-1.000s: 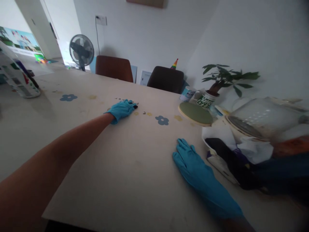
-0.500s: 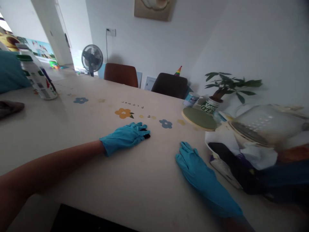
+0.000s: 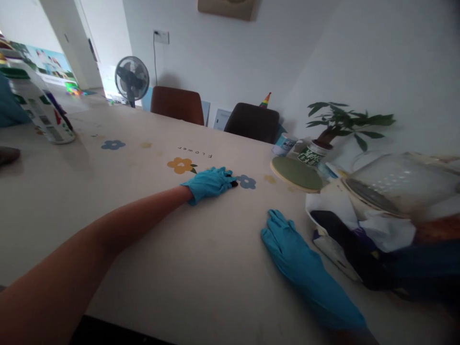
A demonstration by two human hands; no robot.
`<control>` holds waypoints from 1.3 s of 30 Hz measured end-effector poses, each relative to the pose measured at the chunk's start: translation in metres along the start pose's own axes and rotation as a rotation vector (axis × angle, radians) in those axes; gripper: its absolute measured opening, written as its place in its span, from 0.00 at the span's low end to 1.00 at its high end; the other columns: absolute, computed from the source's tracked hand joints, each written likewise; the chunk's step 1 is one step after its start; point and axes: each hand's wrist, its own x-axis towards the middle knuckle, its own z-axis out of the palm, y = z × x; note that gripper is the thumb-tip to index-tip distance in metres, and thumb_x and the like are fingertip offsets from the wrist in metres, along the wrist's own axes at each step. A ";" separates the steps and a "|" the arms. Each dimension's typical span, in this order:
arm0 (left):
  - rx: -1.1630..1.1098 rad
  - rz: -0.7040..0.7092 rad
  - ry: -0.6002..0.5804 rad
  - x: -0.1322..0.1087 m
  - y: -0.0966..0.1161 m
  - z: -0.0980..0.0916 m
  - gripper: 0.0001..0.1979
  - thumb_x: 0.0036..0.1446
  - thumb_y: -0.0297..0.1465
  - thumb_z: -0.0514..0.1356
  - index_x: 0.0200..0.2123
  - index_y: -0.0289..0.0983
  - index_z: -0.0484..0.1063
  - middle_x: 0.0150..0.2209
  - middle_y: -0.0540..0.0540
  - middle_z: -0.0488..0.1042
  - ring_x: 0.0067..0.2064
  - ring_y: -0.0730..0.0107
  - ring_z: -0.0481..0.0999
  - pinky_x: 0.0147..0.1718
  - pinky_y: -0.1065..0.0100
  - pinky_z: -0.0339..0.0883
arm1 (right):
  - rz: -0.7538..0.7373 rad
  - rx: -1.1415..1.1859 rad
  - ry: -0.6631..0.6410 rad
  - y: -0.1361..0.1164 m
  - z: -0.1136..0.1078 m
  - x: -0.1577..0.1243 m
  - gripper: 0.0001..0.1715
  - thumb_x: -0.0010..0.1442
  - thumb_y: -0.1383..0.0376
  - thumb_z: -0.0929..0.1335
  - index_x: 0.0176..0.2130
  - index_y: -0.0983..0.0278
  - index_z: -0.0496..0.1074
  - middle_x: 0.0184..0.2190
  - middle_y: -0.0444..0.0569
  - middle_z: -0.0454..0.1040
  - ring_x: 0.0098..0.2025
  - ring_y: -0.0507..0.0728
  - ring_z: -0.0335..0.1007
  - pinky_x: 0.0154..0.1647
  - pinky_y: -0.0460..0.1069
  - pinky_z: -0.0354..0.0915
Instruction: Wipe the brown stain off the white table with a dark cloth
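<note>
My left hand [image 3: 209, 185], in a blue glove, lies on the pale tabletop [image 3: 172, 249] beside a printed blue flower. Under its fingers is a small black wiping pad [image 3: 234, 184]; most of it is hidden beneath the hand, and a dark edge shows at the fingertips. My right hand [image 3: 291, 254], gloved in the same blue, rests flat on the table nearer to me. Its fingers are stretched out, and nothing shows in them.
Right of my right hand are a black phone-like object [image 3: 328, 223], white paper and a clear cover [image 3: 409, 177]. Behind stand a round green mat [image 3: 296, 172], a cup [image 3: 284, 144] and a potted plant [image 3: 312, 152]. A white bottle [image 3: 43, 112] stands at the far left.
My left hand has slid forward and to the right over the table with the black wiping pad, reaching the blue flower print. My right hand has stayed in place.
</note>
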 end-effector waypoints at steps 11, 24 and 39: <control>0.053 -0.101 0.052 0.067 -0.007 -0.013 0.35 0.96 0.44 0.48 0.92 0.36 0.69 0.96 0.33 0.61 0.97 0.43 0.57 0.97 0.35 0.43 | 0.077 0.124 -0.134 0.003 -0.024 0.003 0.36 0.84 0.67 0.64 0.81 0.61 0.84 0.82 0.69 0.82 0.87 0.80 0.79 0.85 0.82 0.80; 0.053 -0.018 -0.047 -0.006 0.010 -0.004 0.36 0.95 0.46 0.49 0.93 0.42 0.70 0.98 0.41 0.58 0.99 0.45 0.53 0.98 0.42 0.40 | 0.054 0.100 -0.079 -0.001 -0.011 0.005 0.34 0.82 0.70 0.66 0.77 0.62 0.88 0.83 0.70 0.82 0.89 0.79 0.76 0.87 0.82 0.76; -0.092 0.196 -0.143 -0.081 0.015 0.016 0.34 0.91 0.59 0.53 0.89 0.61 0.78 0.96 0.53 0.62 0.99 0.44 0.55 0.98 0.37 0.45 | -0.125 -0.128 0.089 0.002 0.008 -0.004 0.31 0.80 0.78 0.68 0.72 0.65 0.89 0.78 0.72 0.86 0.82 0.82 0.83 0.79 0.85 0.83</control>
